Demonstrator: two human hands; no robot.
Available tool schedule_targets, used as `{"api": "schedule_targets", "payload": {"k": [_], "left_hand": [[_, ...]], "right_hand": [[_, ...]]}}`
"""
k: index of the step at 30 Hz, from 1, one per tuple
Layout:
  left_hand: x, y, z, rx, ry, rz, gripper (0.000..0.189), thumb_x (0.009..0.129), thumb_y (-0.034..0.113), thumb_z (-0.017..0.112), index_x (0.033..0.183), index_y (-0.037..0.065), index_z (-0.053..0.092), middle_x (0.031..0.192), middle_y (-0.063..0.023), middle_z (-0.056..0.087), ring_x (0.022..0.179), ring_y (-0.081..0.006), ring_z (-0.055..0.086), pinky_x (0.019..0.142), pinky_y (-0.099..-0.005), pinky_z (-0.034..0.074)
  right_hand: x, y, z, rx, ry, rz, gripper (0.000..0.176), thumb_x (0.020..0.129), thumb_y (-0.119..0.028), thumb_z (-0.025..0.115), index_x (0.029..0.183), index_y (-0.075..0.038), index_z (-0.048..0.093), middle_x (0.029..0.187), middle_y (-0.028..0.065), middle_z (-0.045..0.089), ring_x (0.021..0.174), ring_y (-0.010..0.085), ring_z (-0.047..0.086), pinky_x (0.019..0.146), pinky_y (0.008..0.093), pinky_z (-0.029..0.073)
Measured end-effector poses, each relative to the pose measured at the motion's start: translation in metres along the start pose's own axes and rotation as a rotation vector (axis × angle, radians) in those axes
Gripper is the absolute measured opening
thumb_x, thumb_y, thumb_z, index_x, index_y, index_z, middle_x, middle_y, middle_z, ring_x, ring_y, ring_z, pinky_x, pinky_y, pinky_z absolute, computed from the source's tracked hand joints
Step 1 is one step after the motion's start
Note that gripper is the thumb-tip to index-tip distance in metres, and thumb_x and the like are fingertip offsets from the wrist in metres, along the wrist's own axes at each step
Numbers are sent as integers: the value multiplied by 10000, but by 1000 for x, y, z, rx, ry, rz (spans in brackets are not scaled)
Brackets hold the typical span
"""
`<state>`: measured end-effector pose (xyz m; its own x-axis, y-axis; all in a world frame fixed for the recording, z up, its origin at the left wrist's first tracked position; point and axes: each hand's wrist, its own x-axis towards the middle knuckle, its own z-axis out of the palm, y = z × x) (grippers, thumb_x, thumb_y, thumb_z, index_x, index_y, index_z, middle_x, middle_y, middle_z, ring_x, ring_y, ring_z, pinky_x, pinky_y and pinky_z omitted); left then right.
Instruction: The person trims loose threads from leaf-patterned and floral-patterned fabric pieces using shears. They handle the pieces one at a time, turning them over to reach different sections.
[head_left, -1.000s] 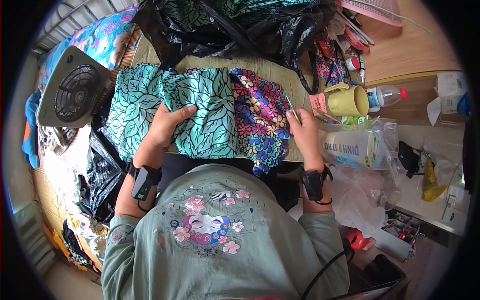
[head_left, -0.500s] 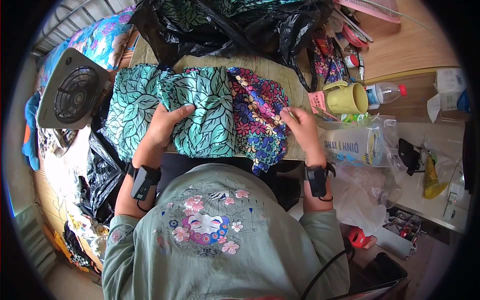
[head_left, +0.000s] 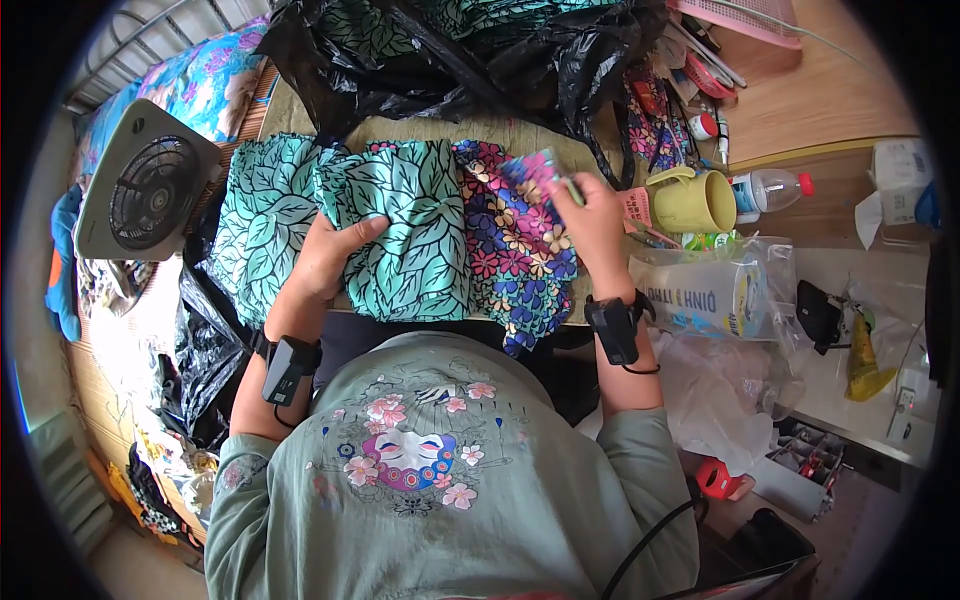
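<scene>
A teal leaf-print fabric (head_left: 405,235) lies folded in front of me, its stack extending left over more leaf-print fabric (head_left: 262,215). My left hand (head_left: 330,250) grips its left side, thumb on top and fingers hidden beneath. To the right lies a floral fabric (head_left: 505,240) in pink, purple, blue and cream, its lower end hanging over the table's front edge. The upper right corner of that floral piece is lifted and folded over, pinched in my right hand (head_left: 595,225). A small greenish thing (head_left: 573,190) shows at those fingertips; I cannot make out what it is.
A black plastic bag (head_left: 450,75) with more leaf-print fabric lies at the table's back. On the right are a yellow mug (head_left: 695,200), a red-capped bottle (head_left: 775,187) and a clear plastic bag (head_left: 715,285). A fan (head_left: 150,185) stands at the left.
My right hand has moved up and slightly left, raising and folding the floral fabric's corner. My left hand keeps its place on the leaf-print fabric.
</scene>
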<state>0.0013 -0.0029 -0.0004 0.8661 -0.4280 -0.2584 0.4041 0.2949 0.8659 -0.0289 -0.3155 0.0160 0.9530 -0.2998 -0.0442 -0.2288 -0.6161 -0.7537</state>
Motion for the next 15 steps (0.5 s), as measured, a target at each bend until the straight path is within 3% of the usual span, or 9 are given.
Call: {"api": "schedule_targets", "payload": {"k": [2, 6, 10, 15], "left_hand": [[0, -1, 0, 1, 1, 7, 387, 818, 76, 656, 1179, -3, 543, 1079, -58, 633, 963, -160, 597, 881, -299, 456], [-1, 0, 0, -5, -9, -4, 381, 819, 76, 656, 1175, -5, 546, 1076, -58, 634, 961, -158, 597, 879, -298, 456], [-1, -1, -1, 7, 7, -4, 374, 819, 74, 655, 1169, -6, 549, 1074, -57, 634, 958, -157, 596, 876, -296, 456], [0, 0, 1, 3, 1, 4, 373, 820, 72, 653, 1169, -4, 547, 1073, -55, 633, 953, -154, 594, 872, -295, 457]], "right_hand": [[2, 2, -1, 108, 201, -54, 338, 845, -302, 680, 996, -1, 645, 814, 89, 674, 710, 126, 605, 662, 269, 460], [9, 8, 1, -177, 281, -131, 309, 855, -239, 678, 1045, -1, 626, 934, 99, 687, 815, 149, 637, 717, 275, 475], [-1, 4, 6, -6, 333, -247, 321, 861, -207, 671, 1110, -13, 614, 972, 104, 684, 871, 187, 648, 755, 279, 480], [-37, -20, 1, 128, 105, -236, 345, 848, -195, 679, 1159, -56, 621, 906, 106, 682, 801, 190, 649, 709, 273, 482]]}}
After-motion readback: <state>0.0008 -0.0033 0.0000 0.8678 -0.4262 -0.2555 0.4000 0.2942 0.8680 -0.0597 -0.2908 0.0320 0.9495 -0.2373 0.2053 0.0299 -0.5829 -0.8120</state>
